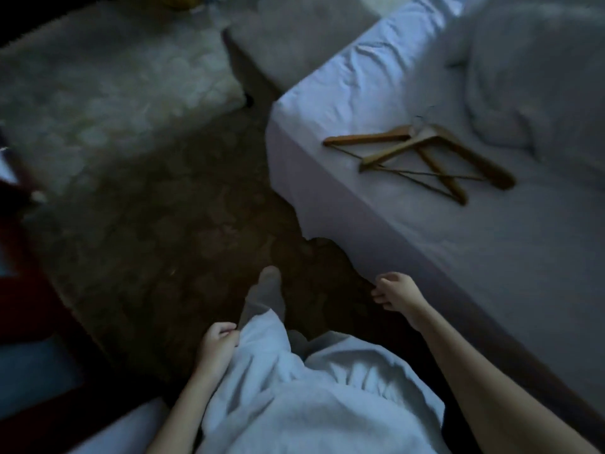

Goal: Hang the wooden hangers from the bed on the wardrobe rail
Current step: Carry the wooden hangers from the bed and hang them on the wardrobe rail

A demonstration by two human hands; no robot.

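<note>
Lying crossed: 2 wooden hangers [422, 158] | bed [491, 257] | writing: seemingly none

My left hand [217, 345] hangs low by my hip, fingers curled loosely in, holding nothing. My right arm reaches forward, bare, the wrist bent; my right hand [394, 291] is half-closed and empty, fingers curled under. One foot [266, 290] steps ahead between them.

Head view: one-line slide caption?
Two wooden hangers lie crossed on the bed; both hands, left and right, empty, not yet reaching them.
</note>
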